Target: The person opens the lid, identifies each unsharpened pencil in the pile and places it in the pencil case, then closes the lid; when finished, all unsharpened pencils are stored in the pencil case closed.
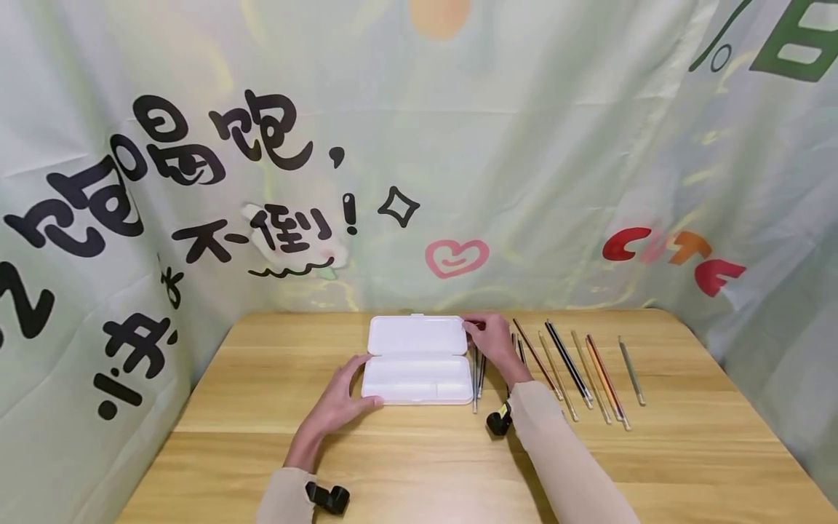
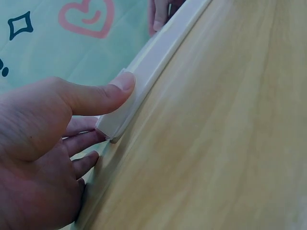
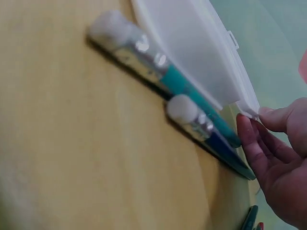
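Observation:
A white plastic pencil case (image 1: 399, 380) lies open on the table, with nothing in its divided tray. Its lid (image 1: 415, 335) is folded back toward the curtain. My left hand (image 1: 337, 400) grips the case's left end, thumb on the front edge and fingers round the side; the left wrist view shows the thumb on the white wall (image 2: 152, 74). At the lid's right corner, my right hand (image 1: 494, 342) pinches the rim between thumb and fingers. Beside the case, under that hand, lie a teal pencil (image 3: 180, 81) and a dark blue pencil (image 3: 223, 148), both with white erasers.
Several more pencils lie loosely spread to the right, among them black pencils (image 1: 568, 362), an orange pencil (image 1: 601, 371) and a grey-green pencil (image 1: 631, 370) farthest out. A printed curtain (image 1: 524, 182) hangs behind the wooden table (image 1: 419, 466).

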Tool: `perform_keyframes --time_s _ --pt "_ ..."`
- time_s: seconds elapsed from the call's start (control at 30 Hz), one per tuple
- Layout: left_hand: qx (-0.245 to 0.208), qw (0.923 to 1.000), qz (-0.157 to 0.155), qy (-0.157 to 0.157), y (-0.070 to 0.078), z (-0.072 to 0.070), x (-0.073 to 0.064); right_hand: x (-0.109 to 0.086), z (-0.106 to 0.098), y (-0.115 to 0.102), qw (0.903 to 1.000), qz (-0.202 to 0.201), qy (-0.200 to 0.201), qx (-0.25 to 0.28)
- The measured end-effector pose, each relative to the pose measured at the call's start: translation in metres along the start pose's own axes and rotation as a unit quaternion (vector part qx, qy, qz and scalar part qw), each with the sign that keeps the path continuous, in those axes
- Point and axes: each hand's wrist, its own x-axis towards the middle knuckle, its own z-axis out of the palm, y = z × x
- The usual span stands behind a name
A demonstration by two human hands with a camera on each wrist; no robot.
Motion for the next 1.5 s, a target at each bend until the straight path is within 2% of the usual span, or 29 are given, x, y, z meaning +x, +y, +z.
perform_keyframes --time_s 0.2,0.47,0.7,0.87,1.07,1.23,1.37,1.5 --pt "-0.002 0.9999 -0.014 0.002 0.000 0.001 -0.001 0.000 -0.002 -0.001 0.9997 -0.001 -0.007 0.025" --pt "-0.011 0.9996 -0.023 0.008 -0.001 0.000 -0.002 -0.009 -0.009 -0.008 0.9987 -0.040 -0.016 0.028" --pt "0.000 0.9998 -0.013 0.014 -0.007 -0.001 0.000 -0.028 -0.034 -0.022 0.9962 -0.044 -0.059 0.045" --pt "0.010 0.9999 -0.001 0.012 -0.008 0.001 0.000 -0.048 -0.059 -0.031 0.9954 -0.071 -0.058 0.027" --pt "0.018 0.9995 0.024 0.012 -0.009 0.002 0.000 -0.074 -0.091 -0.034 0.9954 -0.088 -0.020 -0.031" --pt "0.013 0.9992 0.037 0.010 -0.008 0.002 0.000 -0.099 -0.122 -0.024 0.9900 -0.093 0.047 -0.094" --pt "0.014 0.9990 0.040 0.011 -0.008 0.002 0.001 -0.111 -0.150 -0.009 0.9802 -0.078 0.103 -0.150" --pt "0.015 0.9992 0.034 0.014 -0.011 0.001 0.001 -0.113 -0.171 0.006 0.9737 -0.042 0.130 -0.182"
